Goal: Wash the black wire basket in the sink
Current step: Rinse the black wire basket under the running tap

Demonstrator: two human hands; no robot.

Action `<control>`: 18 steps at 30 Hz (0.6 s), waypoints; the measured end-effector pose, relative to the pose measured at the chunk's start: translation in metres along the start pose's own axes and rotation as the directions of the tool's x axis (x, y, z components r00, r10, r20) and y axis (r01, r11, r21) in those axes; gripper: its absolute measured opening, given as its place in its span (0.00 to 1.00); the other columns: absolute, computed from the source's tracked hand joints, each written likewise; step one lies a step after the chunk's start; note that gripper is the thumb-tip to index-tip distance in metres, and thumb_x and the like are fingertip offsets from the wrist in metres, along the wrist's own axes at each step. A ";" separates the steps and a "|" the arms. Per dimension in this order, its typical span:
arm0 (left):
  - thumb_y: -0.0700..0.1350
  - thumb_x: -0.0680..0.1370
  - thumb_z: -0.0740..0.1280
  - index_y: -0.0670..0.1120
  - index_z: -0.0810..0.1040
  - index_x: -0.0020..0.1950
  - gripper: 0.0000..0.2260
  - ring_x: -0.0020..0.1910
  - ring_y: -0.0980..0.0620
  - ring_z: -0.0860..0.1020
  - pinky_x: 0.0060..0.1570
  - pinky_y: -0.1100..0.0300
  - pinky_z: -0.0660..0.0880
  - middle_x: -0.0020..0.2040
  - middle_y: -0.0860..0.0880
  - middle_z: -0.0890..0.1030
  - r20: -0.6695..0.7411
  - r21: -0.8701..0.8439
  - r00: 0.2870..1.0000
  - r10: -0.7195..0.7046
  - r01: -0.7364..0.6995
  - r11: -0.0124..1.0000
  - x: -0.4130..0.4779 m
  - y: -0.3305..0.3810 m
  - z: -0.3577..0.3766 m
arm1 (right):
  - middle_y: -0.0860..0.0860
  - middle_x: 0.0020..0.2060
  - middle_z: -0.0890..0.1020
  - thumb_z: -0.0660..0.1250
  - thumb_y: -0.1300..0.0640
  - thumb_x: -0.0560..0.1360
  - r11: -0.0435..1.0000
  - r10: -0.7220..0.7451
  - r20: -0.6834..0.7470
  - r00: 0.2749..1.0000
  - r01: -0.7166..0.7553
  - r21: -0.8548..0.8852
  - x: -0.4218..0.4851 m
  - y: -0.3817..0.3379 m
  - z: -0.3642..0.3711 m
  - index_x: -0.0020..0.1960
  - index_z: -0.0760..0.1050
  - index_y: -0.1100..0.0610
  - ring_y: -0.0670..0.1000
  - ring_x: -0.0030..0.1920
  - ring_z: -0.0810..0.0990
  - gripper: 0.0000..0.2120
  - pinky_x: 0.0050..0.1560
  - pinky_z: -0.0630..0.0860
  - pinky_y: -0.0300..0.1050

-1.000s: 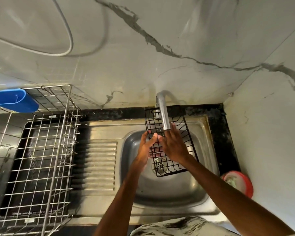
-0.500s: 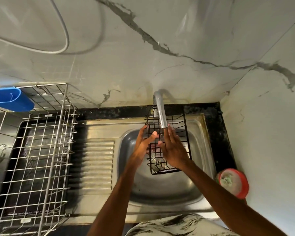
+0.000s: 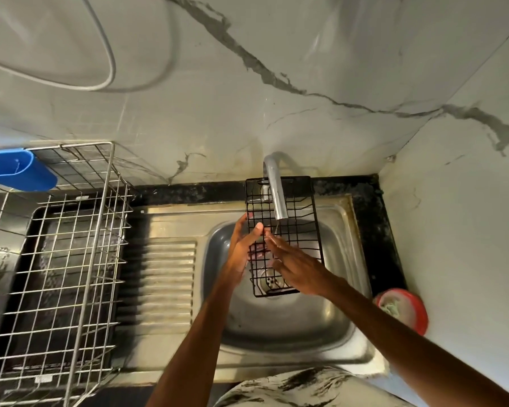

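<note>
Two hands are seen at work over a stainless steel sink (image 3: 354, 259), a rounded basin of dull brushed metal with a ridged draining board (image 3: 171, 277) pressed into its left side. The black wire basket (image 3: 299, 239) is a long, narrow rectangle of thin coated wire in a square grid with low sides. It is held tilted over the basin: its far end lies under the curved steel tap (image 3: 275, 192), and its near end lies above the perforated drain (image 3: 272, 282).

The left hand (image 3: 243, 251) is at the basket's left edge. Its thumb is hooked over the rim and its fingers are curled behind the wire, so the basket is gripped there. The right hand (image 3: 294, 265) is laid flat on the grid from the right, fingers straight and together, grasping nothing. The fingertips (image 3: 272, 239) look wet and lie just beside the left thumb, below the tap's mouth.

A large dish rack (image 3: 71, 259) of bright metal wire stands to the left on a dark tray, and a smooth blue plastic holder (image 3: 18, 170) is hung on its far corner. A small tag (image 3: 43, 378) is noted on the rack's near rail, its writing too small to be read. The wall (image 3: 247, 113) is pale glossy marble with grey veins, and a pale cable (image 3: 108, 54) is looped across it. A black speckled counter strip (image 3: 188, 193) runs behind the sink. A round red plastic tub (image 3: 417, 315) sits at the right, near the corner.
</note>
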State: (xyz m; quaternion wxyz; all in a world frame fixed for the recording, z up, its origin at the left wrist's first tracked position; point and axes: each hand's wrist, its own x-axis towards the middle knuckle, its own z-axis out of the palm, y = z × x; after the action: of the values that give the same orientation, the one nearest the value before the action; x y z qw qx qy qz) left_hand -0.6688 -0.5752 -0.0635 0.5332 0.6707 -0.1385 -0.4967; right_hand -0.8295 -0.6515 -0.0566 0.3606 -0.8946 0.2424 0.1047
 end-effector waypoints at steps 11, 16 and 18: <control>0.60 0.74 0.70 0.56 0.65 0.79 0.35 0.68 0.50 0.76 0.71 0.46 0.70 0.73 0.50 0.74 0.046 -0.010 0.998 0.039 -0.038 0.999 -0.009 0.015 0.013 | 0.62 0.59 0.83 0.50 0.46 0.86 -0.075 0.374 0.168 0.912 -0.150 0.986 0.051 -0.012 -0.036 0.67 0.73 0.64 0.58 0.59 0.83 0.25 0.61 0.79 0.53; 0.57 0.75 0.73 0.60 0.76 0.69 0.22 0.63 0.42 0.82 0.66 0.40 0.75 0.63 0.43 0.83 0.030 -0.017 0.994 0.102 -0.102 0.995 -0.001 0.013 -0.001 | 0.61 0.53 0.86 0.43 0.39 0.85 0.193 0.316 0.372 0.873 -0.443 0.876 0.027 -0.009 -0.006 0.59 0.80 0.64 0.59 0.55 0.85 0.36 0.64 0.77 0.58; 0.55 0.75 0.73 0.54 0.78 0.68 0.21 0.64 0.41 0.81 0.68 0.37 0.73 0.63 0.43 0.84 0.043 -0.018 0.992 0.122 -0.122 0.992 -0.001 0.011 -0.004 | 0.61 0.50 0.86 0.40 0.36 0.84 0.279 0.348 0.389 0.853 -0.490 0.826 0.022 -0.010 -0.010 0.57 0.82 0.65 0.58 0.52 0.86 0.41 0.62 0.79 0.56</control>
State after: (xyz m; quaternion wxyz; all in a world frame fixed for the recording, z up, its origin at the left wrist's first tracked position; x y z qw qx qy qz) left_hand -0.6626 -0.5768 -0.0540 0.5647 0.6456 -0.1871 -0.4789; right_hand -0.8053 -0.6606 -0.0517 0.7586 -0.4477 0.4612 0.1064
